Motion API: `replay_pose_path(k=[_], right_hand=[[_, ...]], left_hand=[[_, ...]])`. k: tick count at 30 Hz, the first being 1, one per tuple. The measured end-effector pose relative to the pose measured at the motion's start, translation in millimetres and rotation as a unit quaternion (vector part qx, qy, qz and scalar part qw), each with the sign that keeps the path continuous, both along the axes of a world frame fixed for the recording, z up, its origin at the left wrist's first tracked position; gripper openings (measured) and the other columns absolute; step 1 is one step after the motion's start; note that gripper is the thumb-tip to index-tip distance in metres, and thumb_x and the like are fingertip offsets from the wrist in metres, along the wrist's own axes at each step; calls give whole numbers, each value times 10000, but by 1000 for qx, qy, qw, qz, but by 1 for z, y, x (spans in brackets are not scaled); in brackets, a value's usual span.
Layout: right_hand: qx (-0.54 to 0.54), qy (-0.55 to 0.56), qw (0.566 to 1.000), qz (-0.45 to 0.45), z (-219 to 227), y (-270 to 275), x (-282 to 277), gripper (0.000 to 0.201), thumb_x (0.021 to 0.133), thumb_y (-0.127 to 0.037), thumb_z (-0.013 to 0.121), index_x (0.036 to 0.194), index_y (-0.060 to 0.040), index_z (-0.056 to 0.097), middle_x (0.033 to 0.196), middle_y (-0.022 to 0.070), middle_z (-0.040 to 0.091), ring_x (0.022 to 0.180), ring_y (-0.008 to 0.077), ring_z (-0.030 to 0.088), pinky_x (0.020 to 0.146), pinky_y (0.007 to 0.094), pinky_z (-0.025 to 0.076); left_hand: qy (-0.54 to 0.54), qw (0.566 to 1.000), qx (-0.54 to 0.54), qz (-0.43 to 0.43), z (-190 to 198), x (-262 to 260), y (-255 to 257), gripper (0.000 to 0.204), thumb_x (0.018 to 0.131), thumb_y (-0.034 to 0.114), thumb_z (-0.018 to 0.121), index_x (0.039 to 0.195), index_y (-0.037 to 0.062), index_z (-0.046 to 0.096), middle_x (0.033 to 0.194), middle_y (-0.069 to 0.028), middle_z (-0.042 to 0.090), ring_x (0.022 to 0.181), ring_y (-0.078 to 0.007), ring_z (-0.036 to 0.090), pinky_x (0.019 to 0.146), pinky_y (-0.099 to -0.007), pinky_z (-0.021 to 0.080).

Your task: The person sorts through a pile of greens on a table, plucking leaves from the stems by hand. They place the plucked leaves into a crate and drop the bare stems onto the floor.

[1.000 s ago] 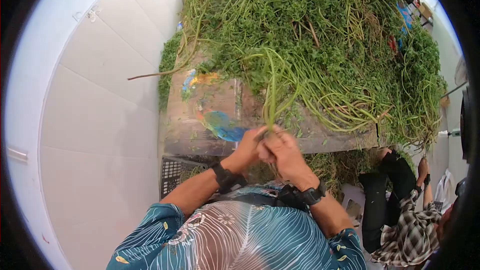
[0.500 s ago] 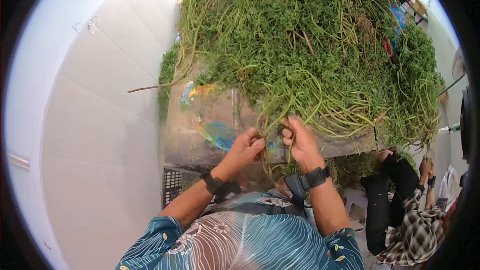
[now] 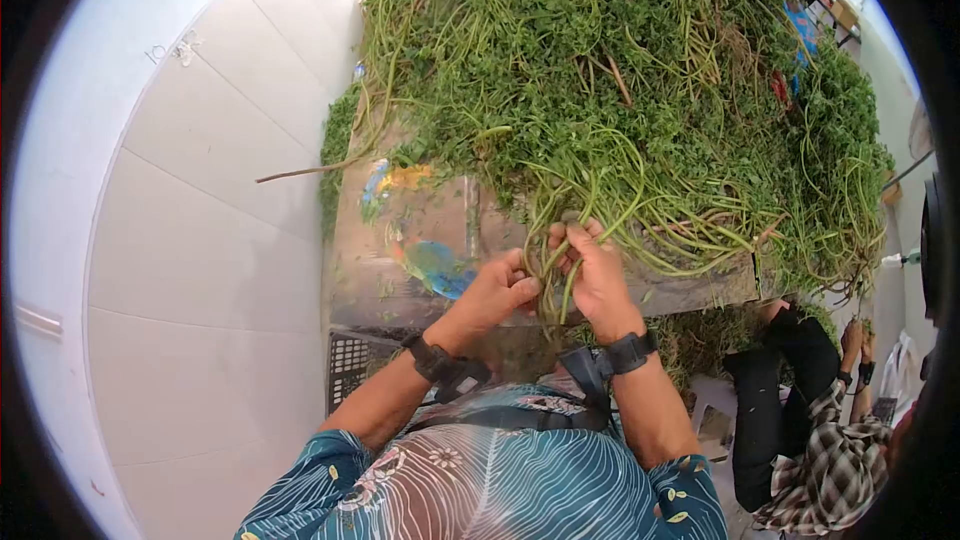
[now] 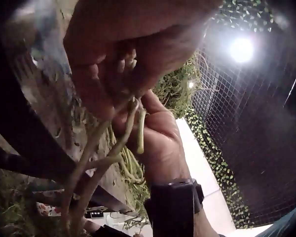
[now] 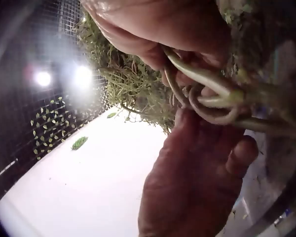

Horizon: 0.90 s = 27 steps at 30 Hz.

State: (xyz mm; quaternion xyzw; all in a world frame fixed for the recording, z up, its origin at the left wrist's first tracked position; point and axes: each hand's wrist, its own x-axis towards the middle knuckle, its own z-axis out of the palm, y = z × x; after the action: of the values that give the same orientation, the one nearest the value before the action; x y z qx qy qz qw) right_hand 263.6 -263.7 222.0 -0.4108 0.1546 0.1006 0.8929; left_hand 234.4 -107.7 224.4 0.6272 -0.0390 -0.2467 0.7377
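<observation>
My left hand [image 3: 492, 292] and right hand [image 3: 600, 280] are close together over the front edge of the cardboard-topped table [image 3: 370, 300]. Between them, leafy-green stems [image 5: 214, 89] loop and cross. The left hand pinches them between thumb and fingers. With curled fingers, the right hand holds the same stems close to the left fingertips. Long brownish stem ends [image 4: 99, 170] hang down below the hands in the left wrist view. Just beyond the fingers begins a large heap of leafy greens [image 3: 620, 80], its pale stems trailing toward me.
A dark plastic crate [image 3: 347, 365] stands under the table's left side. One long stem [image 3: 300, 174] juts past the left edge toward a white wall [image 3: 200, 240]. At right, another person in a checked shirt [image 3: 835, 470] sits close by. More greens [image 3: 700, 330] lie below the table.
The hands, first together on an upright bunch of stems, have parted, then drawn somewhat closer again. The bunch's upper stems now lie lower, against the heap.
</observation>
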Motion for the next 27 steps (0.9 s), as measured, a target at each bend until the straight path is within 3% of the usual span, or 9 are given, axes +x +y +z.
replay_pose_path(k=[4,10,13,15,19,20,22,24,27], right_hand=[[77,17,997,1,-2,-10,5,223,883,-76,482,1106,-60,488,941,91,597,801,187,590,734,355,504],[48,-37,998,25,4,-9,-4,205,889,-108,484,1088,-61,479,906,86,595,775,195,593,674,313,478],[-97,-57,993,42,11,-3,-12,171,887,-136,477,1038,-61,505,837,60,606,749,186,593,648,284,456],[-183,-76,979,51,10,7,-17,132,897,-143,489,997,-62,516,782,44,580,712,144,564,616,270,438],[-393,-113,904,126,17,25,-26,160,901,-189,504,940,-37,531,736,39,562,688,95,539,588,263,432],[-371,-141,911,110,25,30,-31,198,895,-204,487,947,-19,535,753,93,590,701,160,579,594,305,448],[-457,-226,853,115,27,39,-35,210,885,-209,479,955,-22,544,782,136,596,727,239,590,623,341,455],[-535,-306,781,105,22,47,-36,232,869,-214,465,974,-28,556,840,191,592,778,366,577,674,399,456],[-522,-353,767,121,20,47,-35,239,865,-221,484,979,-23,555,838,192,589,777,367,573,685,403,455]], left_hand=[[7,1000,5,-21,4,-3,-5,271,871,130,517,1123,37,486,844,5,566,686,-69,536,563,-228,450],[20,997,76,-13,11,-4,-4,269,877,162,500,1110,34,543,814,44,561,680,-35,502,594,-206,429],[-4,997,73,6,-5,-5,-2,255,879,169,488,1087,36,556,802,53,548,669,-24,482,589,-201,418],[-8,995,101,24,-7,-6,-3,173,856,130,486,984,37,557,701,35,511,577,-38,468,490,-213,383],[-15,982,186,27,-15,-1,-4,87,830,106,506,873,37,538,611,24,478,486,-67,447,421,-216,353],[-67,980,183,26,-21,1,-1,78,824,108,516,852,37,533,630,13,489,514,-79,463,441,-227,372],[-169,970,175,24,-28,1,4,75,813,112,537,811,38,525,668,-11,512,570,-105,497,482,-249,408],[-133,983,74,99,-26,-7,1,96,806,124,558,831,35,536,746,-31,537,657,-122,516,554,-279,435],[-201,973,78,85,-22,-8,5,136,805,129,578,887,26,544,857,-47,553,765,-134,520,646,-307,450]])
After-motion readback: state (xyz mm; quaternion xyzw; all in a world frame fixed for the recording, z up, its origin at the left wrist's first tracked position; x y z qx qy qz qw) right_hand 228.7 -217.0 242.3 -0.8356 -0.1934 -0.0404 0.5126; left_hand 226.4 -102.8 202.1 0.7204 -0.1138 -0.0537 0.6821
